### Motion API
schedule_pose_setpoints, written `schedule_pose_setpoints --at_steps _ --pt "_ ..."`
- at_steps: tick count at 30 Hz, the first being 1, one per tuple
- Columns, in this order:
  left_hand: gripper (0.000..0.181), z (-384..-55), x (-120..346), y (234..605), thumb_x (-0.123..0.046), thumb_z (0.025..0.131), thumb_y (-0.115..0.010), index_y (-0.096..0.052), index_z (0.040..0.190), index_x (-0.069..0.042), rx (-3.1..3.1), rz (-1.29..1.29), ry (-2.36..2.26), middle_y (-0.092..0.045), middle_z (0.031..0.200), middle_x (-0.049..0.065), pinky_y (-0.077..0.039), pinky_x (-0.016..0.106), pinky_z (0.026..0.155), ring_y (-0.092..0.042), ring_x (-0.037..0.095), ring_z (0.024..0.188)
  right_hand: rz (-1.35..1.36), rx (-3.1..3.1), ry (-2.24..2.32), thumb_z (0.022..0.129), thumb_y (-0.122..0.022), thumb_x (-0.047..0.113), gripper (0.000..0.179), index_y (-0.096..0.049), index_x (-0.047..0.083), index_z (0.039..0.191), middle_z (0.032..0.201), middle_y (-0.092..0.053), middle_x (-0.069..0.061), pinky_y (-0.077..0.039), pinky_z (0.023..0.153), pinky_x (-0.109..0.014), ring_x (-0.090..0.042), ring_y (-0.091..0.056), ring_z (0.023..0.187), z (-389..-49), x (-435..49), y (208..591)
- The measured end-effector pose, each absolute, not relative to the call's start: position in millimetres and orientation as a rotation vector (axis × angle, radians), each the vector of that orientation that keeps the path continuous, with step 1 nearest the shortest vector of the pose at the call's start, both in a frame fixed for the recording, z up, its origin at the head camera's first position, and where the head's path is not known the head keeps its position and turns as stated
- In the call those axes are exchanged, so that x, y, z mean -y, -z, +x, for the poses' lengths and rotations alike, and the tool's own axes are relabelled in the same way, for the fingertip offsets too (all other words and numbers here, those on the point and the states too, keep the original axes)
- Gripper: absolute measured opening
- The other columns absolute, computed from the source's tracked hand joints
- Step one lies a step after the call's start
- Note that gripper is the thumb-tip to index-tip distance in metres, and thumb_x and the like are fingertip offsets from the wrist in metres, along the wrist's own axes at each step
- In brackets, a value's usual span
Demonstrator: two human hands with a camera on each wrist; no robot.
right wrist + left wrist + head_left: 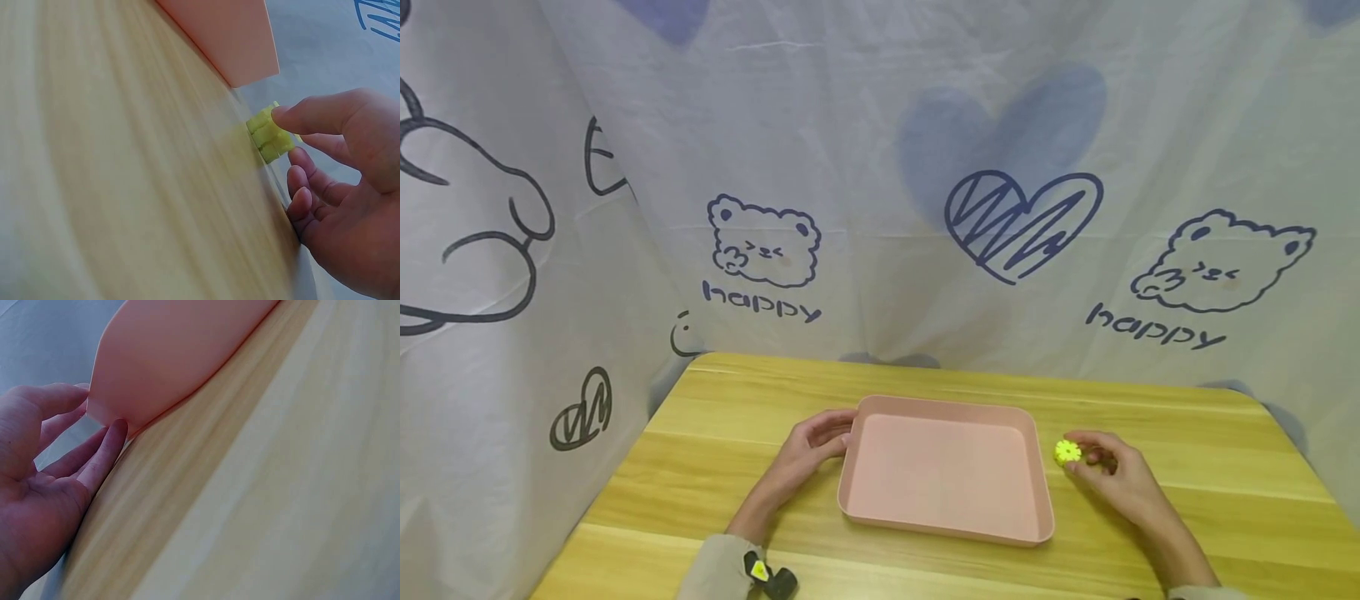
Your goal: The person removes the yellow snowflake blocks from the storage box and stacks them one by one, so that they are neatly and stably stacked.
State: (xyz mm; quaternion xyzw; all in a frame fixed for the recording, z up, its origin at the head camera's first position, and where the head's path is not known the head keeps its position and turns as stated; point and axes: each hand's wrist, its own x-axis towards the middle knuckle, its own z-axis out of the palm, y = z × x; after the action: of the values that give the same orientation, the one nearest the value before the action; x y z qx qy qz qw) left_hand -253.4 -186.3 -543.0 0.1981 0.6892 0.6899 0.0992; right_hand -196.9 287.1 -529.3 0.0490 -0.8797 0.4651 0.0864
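Observation:
A shallow pink rectangular tray (951, 467) sits on the wooden table between the two hands. At its left wall, my left hand (808, 450) touches the outside with fingertips and thumb, the fingers fairly straight. The left wrist view has those fingertips right against the tray's side (156, 369). To the right of the tray, my right hand (1112, 475) pinches a small yellow flower-shaped block (1067, 452) between thumb and index finger. Seen from the right wrist, this block (270, 136) is thick, with ridged sides, and is close to the tabletop; the other fingers curl loosely below.
The light wooden table (700, 500) has rounded far corners. A white cloth (865, 167) printed with hearts, bears and lettering hangs behind it and along the left side. A dark strap with a small device (771, 577) is on the left wrist over a beige sleeve (715, 567).

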Motion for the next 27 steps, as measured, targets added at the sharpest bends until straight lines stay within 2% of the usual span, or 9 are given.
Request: schedule_pose_setpoints --at_steps 27 --pt "0.043 -252.3 185.9 540.9 -0.007 0.103 -0.062 -0.053 0.143 0.004 -2.036 0.583 -2.042 -0.055 0.144 0.026 -0.056 0.038 0.099 -0.054 0.041 0.133 0.138 2.650 -1.402 0.090 -0.079 0.009 0.039 -0.068 0.000 0.126 0.106 -0.065 -0.012 -0.046 0.068 -0.020 -0.006 -0.054 0.086 -196.8 -288.5 529.1"
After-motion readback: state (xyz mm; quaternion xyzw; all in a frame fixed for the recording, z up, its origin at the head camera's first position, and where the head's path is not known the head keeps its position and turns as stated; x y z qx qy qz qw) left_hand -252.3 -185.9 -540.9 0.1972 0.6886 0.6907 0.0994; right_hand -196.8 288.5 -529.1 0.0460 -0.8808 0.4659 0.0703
